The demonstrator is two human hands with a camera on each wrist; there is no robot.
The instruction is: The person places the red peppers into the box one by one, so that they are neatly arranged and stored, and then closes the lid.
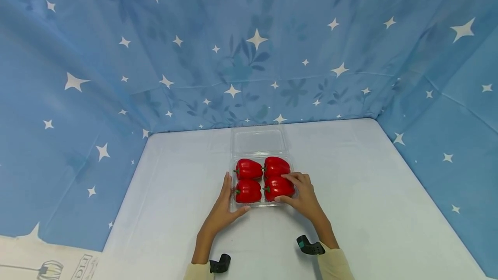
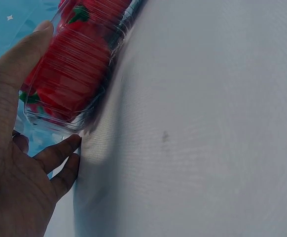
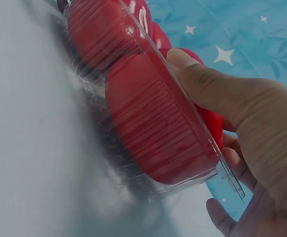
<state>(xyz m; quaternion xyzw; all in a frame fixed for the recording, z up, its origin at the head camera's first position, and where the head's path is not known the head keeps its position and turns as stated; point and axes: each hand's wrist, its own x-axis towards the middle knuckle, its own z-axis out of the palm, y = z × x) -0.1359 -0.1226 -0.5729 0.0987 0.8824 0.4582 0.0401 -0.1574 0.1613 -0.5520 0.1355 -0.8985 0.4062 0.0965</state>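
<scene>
Several red bell peppers with green stems lie in two rows in a clear plastic clamshell container [image 1: 253, 205]. My right hand [image 1: 305, 195] holds the front right bell pepper [image 1: 278, 187], thumb on its near side and fingers over its far side. In the right wrist view, the thumb of my right hand [image 3: 262, 118] reaches over the container's rim onto this bell pepper [image 3: 153, 118], which sits behind the ribbed wall. My left hand [image 1: 221, 213] rests at the container's front left corner, fingers straight along the left side, thumb spread by the front edge near the front left bell pepper [image 1: 248, 191].
The container's clear lid [image 1: 258, 141] is folded back flat on the white table [image 1: 373, 211], toward the far edge. A blue curtain with white stars [image 1: 241, 55] hangs behind and beside the table. Each wrist wears a black band [image 1: 311, 246].
</scene>
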